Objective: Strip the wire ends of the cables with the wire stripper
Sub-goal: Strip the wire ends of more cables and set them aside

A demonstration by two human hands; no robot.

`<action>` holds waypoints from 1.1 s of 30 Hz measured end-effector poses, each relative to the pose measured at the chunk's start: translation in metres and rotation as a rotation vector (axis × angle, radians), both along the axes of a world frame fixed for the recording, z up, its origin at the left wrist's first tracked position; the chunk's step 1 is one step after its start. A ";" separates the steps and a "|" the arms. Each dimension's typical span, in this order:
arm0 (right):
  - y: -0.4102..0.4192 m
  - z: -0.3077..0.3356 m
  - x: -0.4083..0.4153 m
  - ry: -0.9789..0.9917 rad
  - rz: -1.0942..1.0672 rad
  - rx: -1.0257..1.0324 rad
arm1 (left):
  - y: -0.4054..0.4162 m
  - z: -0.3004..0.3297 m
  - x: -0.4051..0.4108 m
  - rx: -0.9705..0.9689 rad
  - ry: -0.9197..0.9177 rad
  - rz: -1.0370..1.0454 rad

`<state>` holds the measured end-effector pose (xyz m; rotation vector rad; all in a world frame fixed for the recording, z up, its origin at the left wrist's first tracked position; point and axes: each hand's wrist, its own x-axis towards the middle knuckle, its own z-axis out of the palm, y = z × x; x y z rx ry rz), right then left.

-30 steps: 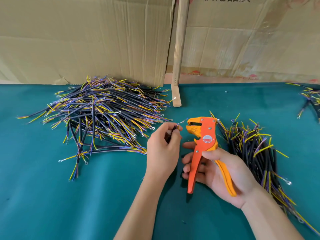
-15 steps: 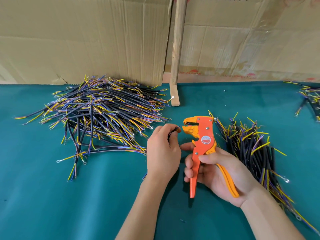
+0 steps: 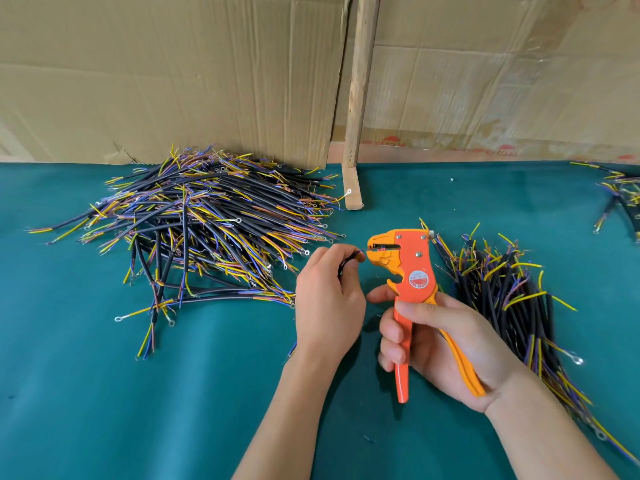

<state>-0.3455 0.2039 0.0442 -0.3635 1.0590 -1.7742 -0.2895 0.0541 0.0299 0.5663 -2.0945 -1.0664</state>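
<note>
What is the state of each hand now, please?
Left hand: closed, pinching a cable whose end is at the stripper's mouth.
Right hand: closed around the handles of the wire stripper.

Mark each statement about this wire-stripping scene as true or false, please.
1. The right hand grips the orange wire stripper. True.
2. The left hand is empty. False: it pinches a thin black cable at the stripper's mouth.
3. The large pile of black cables lies left of the hands. True.
4. The tabletop is red. False: the green cloth covers it.
5. The wooden stick lies flat. False: it stands against cardboard.
</note>
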 end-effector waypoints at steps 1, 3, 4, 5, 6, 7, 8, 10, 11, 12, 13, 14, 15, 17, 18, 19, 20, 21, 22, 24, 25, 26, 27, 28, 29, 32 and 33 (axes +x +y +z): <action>0.000 0.000 0.000 0.000 -0.003 0.000 | 0.000 0.000 0.000 0.002 0.001 0.001; 0.000 0.000 0.000 0.005 -0.012 0.004 | 0.000 0.000 0.000 0.008 0.006 0.002; 0.000 0.001 0.000 0.010 -0.015 0.012 | -0.001 0.000 0.000 0.010 0.007 0.003; 0.000 0.001 0.000 0.017 -0.016 0.022 | -0.001 0.000 0.000 0.010 0.007 0.004; 0.000 0.001 0.000 0.021 -0.017 0.030 | -0.001 0.000 0.000 0.009 0.007 0.004; 0.000 0.001 0.000 0.023 -0.019 0.034 | -0.001 0.000 0.000 0.007 0.007 0.003; -0.001 0.001 0.000 0.022 -0.024 0.033 | -0.001 0.000 0.000 0.006 0.007 0.002; -0.001 0.002 0.001 0.019 -0.036 0.034 | 0.000 0.000 0.000 0.008 0.005 -0.003; -0.001 0.002 0.001 0.019 -0.042 0.038 | 0.000 0.000 0.000 0.008 0.003 -0.005; -0.001 0.002 0.001 0.022 -0.046 0.044 | 0.000 0.000 0.000 0.009 0.003 -0.006; -0.001 0.003 0.001 0.027 -0.050 0.049 | 0.000 0.000 0.001 0.009 0.005 -0.004; -0.001 0.003 0.002 0.031 -0.054 0.055 | 0.000 0.000 0.001 0.011 0.006 -0.002; -0.001 0.004 0.002 0.034 -0.064 0.063 | -0.001 0.001 0.001 0.014 0.005 -0.002; -0.004 0.004 0.004 0.036 -0.114 0.064 | 0.000 0.001 0.000 0.017 -0.002 -0.014; -0.004 0.004 0.005 0.032 -0.150 0.054 | 0.001 0.002 0.000 0.016 -0.011 -0.027; -0.004 0.004 0.004 0.026 -0.172 0.046 | 0.002 0.003 0.000 0.012 -0.017 -0.039; -0.003 0.004 0.004 0.022 -0.167 0.040 | 0.003 0.003 0.000 0.010 -0.019 -0.042; -0.002 0.005 0.004 0.017 -0.142 0.032 | 0.003 0.003 0.000 0.017 -0.014 -0.036; -0.001 0.005 0.004 0.005 -0.118 0.019 | 0.002 0.004 0.000 0.038 -0.002 -0.024; 0.001 0.006 0.004 -0.034 -0.117 -0.013 | 0.000 0.006 0.001 0.106 0.026 -0.009; 0.000 0.006 0.004 -0.047 -0.127 -0.019 | 0.000 0.007 0.002 0.134 0.029 -0.007; -0.002 0.006 0.004 -0.054 -0.134 -0.015 | 0.000 0.007 0.002 0.153 0.022 -0.008; -0.003 0.005 0.005 -0.055 -0.135 -0.011 | 0.001 0.008 0.001 0.163 0.013 -0.012; -0.003 0.005 0.005 -0.049 -0.131 -0.011 | 0.001 0.007 0.001 0.170 0.008 -0.013; -0.003 0.004 0.005 -0.037 -0.127 -0.008 | 0.002 0.007 0.001 0.179 0.010 -0.011; -0.003 0.003 0.005 0.004 -0.098 0.012 | -0.002 0.004 -0.001 0.248 0.048 0.009; -0.003 0.003 0.006 0.014 -0.084 0.021 | -0.004 0.003 -0.001 0.289 0.064 0.023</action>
